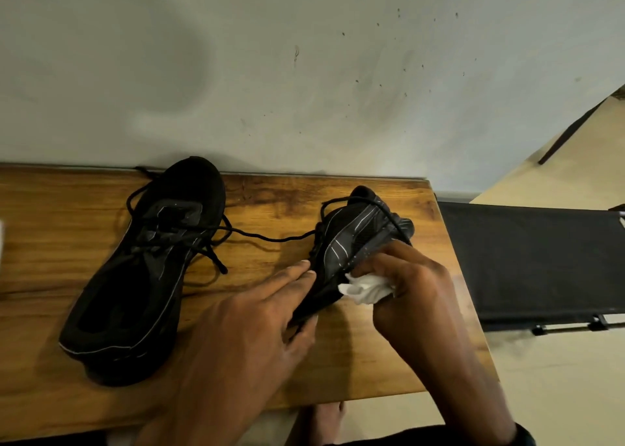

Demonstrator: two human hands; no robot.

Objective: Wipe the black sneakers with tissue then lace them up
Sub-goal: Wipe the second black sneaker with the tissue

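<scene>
Two black sneakers are on a wooden table [50, 327]. The left sneaker [145, 276] stands upright with its toe toward the wall and its black laces [216, 242] loose. The right sneaker [355, 239] is tipped on its side, grey stripes showing. My left hand [257, 330] grips its heel end and holds it tilted. My right hand [406, 283] clutches a crumpled white tissue [362, 290] and presses it against the sneaker's sole edge. One lace runs across the table between the two sneakers.
A stained pale wall [304, 73] runs directly behind the table. A black fabric cot or stool [534, 263] with a metal frame stands to the right of the table's edge. A white object [1, 242] pokes in at the far left. My bare foot [321, 422] shows below the front edge.
</scene>
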